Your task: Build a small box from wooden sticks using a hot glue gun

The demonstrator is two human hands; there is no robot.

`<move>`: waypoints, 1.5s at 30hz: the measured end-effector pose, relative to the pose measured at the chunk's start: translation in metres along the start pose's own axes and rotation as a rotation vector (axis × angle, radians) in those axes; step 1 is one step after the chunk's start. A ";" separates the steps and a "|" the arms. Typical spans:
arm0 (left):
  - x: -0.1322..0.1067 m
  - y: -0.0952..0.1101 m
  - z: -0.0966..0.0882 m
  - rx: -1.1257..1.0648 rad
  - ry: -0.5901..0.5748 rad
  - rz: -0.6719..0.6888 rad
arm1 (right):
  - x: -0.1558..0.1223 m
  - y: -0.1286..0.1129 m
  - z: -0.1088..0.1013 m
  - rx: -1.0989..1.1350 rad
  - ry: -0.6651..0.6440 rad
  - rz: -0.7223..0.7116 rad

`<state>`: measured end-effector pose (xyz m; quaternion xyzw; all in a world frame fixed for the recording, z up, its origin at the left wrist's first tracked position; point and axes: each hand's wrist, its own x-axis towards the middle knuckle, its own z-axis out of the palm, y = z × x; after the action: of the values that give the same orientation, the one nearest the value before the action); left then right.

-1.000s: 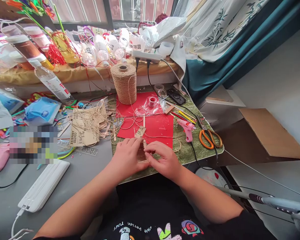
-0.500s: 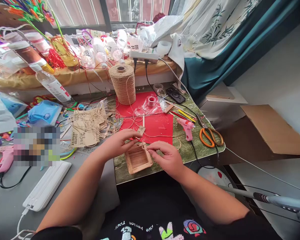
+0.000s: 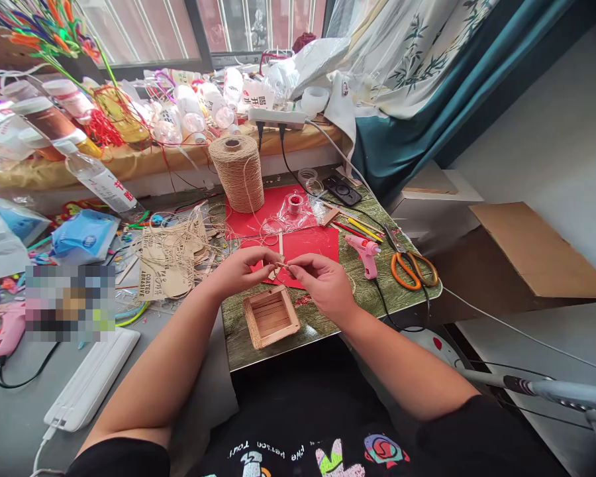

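My left hand and my right hand meet above the red paper, each pinching a thin piece of jute twine between thumb and fingertips. Part of the twine is hidden by my fingers. Just below them, nearer my body, a small open wooden box stands on the table, touched by neither hand. Its left side looks wrapped in twine. A pale stick lies on the red paper behind my fingers.
A big twine spool stands behind my hands. To the right lie a pink glue gun, orange-handled scissors, pencils and a black phone-like device. Brown sandpaper sheets with tangled twine lie left, near a white power bank.
Both hands have lifted away from the box's back rim with the twine, and the box now stands uncovered. The small printed tag by my left fingers is mostly out of sight.
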<state>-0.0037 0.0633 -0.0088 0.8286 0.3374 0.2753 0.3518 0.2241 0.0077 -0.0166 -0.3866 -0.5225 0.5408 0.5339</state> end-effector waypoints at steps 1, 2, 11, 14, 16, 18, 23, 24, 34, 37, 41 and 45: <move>0.001 0.000 0.002 -0.013 0.022 -0.031 | 0.000 0.000 -0.002 -0.016 0.007 -0.004; 0.001 -0.001 0.004 -0.024 0.028 -0.054 | -0.002 0.000 -0.003 -0.032 0.014 -0.007; 0.005 -0.020 0.013 0.076 0.162 0.006 | -0.046 0.009 -0.022 -0.137 0.006 -0.002; 0.003 -0.028 0.023 0.079 0.179 0.031 | -0.064 0.015 -0.028 -0.201 0.021 -0.006; 0.003 -0.032 0.028 0.084 0.172 0.053 | -0.075 0.019 -0.029 -0.233 0.036 -0.018; 0.002 -0.036 0.032 0.089 0.165 0.081 | -0.085 0.022 -0.026 -0.256 0.046 -0.030; 0.001 -0.039 0.037 0.096 0.174 0.127 | -0.102 0.031 -0.015 -0.237 0.048 -0.031; 0.001 -0.039 0.038 0.094 0.181 0.135 | -0.103 0.034 -0.014 -0.221 0.052 -0.035; 0.001 -0.042 0.040 0.078 0.201 0.151 | -0.106 0.042 -0.010 -0.183 0.074 -0.003; 0.000 -0.042 0.040 0.072 0.202 0.167 | -0.107 0.040 -0.010 -0.188 0.068 -0.006; -0.001 -0.041 0.039 0.072 0.203 0.158 | -0.107 0.041 -0.011 -0.212 0.060 -0.025; -0.001 -0.039 0.039 0.074 0.200 0.142 | -0.110 0.044 -0.013 -0.289 0.041 -0.092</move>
<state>0.0091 0.0674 -0.0624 0.8314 0.3211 0.3680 0.2650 0.2434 -0.0928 -0.0767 -0.4460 -0.6009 0.4270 0.5075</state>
